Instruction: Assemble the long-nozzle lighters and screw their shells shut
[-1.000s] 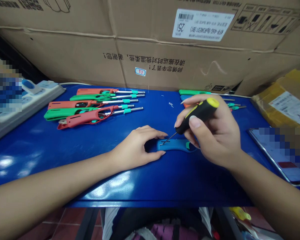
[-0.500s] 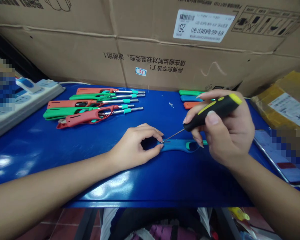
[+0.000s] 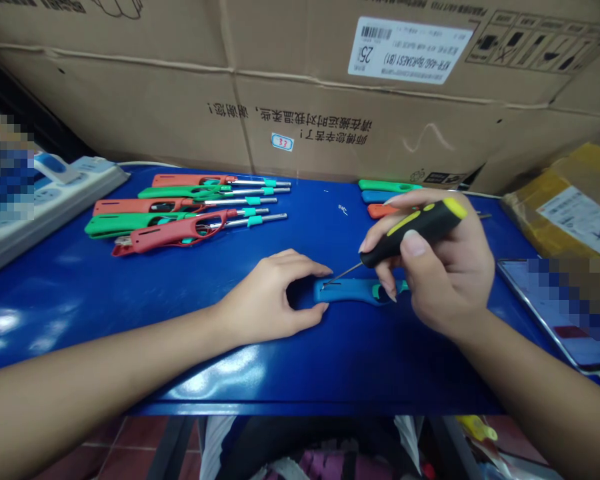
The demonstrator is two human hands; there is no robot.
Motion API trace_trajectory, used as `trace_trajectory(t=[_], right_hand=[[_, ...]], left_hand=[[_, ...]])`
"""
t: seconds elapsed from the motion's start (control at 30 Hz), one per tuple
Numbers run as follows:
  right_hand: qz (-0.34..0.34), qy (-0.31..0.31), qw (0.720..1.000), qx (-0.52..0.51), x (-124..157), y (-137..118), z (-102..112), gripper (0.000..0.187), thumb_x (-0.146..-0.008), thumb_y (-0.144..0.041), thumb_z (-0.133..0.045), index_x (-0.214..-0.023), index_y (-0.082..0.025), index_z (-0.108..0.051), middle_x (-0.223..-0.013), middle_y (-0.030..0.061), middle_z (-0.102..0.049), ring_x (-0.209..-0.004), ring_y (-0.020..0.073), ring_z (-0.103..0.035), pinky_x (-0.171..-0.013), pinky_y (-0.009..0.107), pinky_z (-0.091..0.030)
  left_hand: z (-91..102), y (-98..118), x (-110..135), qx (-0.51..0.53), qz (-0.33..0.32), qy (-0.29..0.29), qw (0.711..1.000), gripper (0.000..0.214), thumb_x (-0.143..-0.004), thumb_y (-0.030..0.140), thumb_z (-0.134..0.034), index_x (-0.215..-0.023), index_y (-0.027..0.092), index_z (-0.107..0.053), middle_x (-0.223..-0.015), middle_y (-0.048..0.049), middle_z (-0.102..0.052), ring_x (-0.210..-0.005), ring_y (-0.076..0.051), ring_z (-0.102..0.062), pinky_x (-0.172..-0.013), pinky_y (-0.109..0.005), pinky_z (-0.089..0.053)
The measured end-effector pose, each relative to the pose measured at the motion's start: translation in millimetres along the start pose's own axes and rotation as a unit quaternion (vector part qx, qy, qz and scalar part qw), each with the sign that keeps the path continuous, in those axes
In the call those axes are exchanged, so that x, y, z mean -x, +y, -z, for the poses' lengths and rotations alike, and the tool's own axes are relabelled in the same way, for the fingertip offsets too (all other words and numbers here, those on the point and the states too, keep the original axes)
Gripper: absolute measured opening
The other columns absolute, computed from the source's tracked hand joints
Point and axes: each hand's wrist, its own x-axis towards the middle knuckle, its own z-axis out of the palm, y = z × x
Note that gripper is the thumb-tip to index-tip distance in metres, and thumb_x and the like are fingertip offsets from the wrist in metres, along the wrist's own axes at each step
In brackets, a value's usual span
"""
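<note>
The blue lighter point(image 3: 350, 291) lies flat on the blue table point(image 3: 130, 293), near the middle and towards the front edge. Its long axis runs left to right. The blunt handle end points left and the other end runs under the right hand point(image 3: 445, 273).

That hand's fingers are wrapped tight around the black and yellow screwdriver point(image 3: 414, 229). The screwdriver slants down to the left, with its thin tip on the lighter's top face close to the left end.

The left hand point(image 3: 273, 300) rests on the table at that end, its fingers loosely arched and apart. The forefinger is above the end and the thumb just beside it. I cannot tell whether either touches it.

Further back on the left, five finished lighters point(image 3: 180, 208) lie side by side, three red and two green, with their metal nozzles pointing right. Behind the right hand three more handles show, one green point(image 3: 387, 185), one blue point(image 3: 377, 197) and one red point(image 3: 380, 211), their far ends hidden by the hand.

A white power strip point(image 3: 55, 190) sits at the left edge. Cardboard boxes point(image 3: 180, 100) wall off the back. A yellow package point(image 3: 565, 193) and a phone point(image 3: 545, 293) are on the right.
</note>
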Motion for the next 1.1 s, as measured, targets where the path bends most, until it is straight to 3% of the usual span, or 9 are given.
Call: trace_trajectory(t=[0.53, 0.8, 0.93, 1.03, 1.1], right_hand=[[-0.009, -0.030, 0.999, 0.011, 0.8, 1.1, -1.2, 0.021, -0.100, -0.035, -0.058, -0.119, -0.028, -0.054, -0.090, 0.0008, -0.069, -0.044, 0.0096, -0.051, -0.036, 0.025, -0.042], [-0.011, -0.062, 0.998, 0.015, 0.6, -1.7, -1.6, 0.034, -0.097, -0.029, -0.063, -0.129, -0.033, -0.051, -0.095, 0.0006, -0.069, -0.051, 0.0113, -0.056, -0.040, 0.025, -0.048], [0.012, -0.064, 0.992, 0.107, -6.3, -10.7, -8.0, 0.047, -0.094, -0.025, -0.067, -0.136, -0.032, -0.046, -0.107, 0.0024, -0.069, -0.069, 0.0135, -0.066, -0.052, 0.025, -0.057], [0.011, -0.117, 0.972, 0.204, -13.4, -23.8, -10.2, 0.042, -0.098, -0.025, -0.061, -0.137, -0.026, -0.048, -0.124, 0.0064, -0.066, -0.067, 0.0104, -0.065, -0.056, 0.025, -0.058], [0.020, -0.159, 0.957, 0.243, -17.0, -32.6, -9.5, 0.047, -0.101, -0.021, -0.052, -0.147, -0.023, -0.041, -0.133, 0.0086, -0.063, -0.068, 0.0100, -0.066, -0.061, 0.026, -0.059]], left_hand=[[-1.6, -4.1, -0.3, 0.005, 0.000, -0.021, 1.000, 0.036, -0.081, 0.023, -0.075, -0.116, 0.016, -0.073, -0.107, -0.0076, -0.076, -0.100, -0.024, -0.068, -0.092, -0.040, -0.055], [-1.9, -4.3, 0.8, 0.004, -0.004, -0.019, 1.000, 0.034, -0.082, 0.024, -0.075, -0.115, 0.015, -0.073, -0.106, -0.0073, -0.076, -0.099, -0.023, -0.068, -0.090, -0.038, -0.055], [-1.7, -3.8, 0.9, 0.001, -0.007, -0.018, 1.000, 0.033, -0.083, 0.023, -0.075, -0.114, 0.014, -0.072, -0.109, -0.0077, -0.076, -0.101, -0.023, -0.068, -0.094, -0.039, -0.055], [-1.1, -3.8, 0.0, 0.002, -0.006, -0.024, 1.000, 0.034, -0.083, 0.023, -0.074, -0.116, 0.013, -0.072, -0.113, -0.0091, -0.075, -0.104, -0.025, -0.068, -0.097, -0.041, -0.053], [-0.8, -4.0, -0.1, 0.003, -0.003, -0.027, 1.000, 0.034, -0.083, 0.023, -0.074, -0.115, 0.014, -0.072, -0.112, -0.0089, -0.075, -0.105, -0.025, -0.068, -0.097, -0.041, -0.053]])
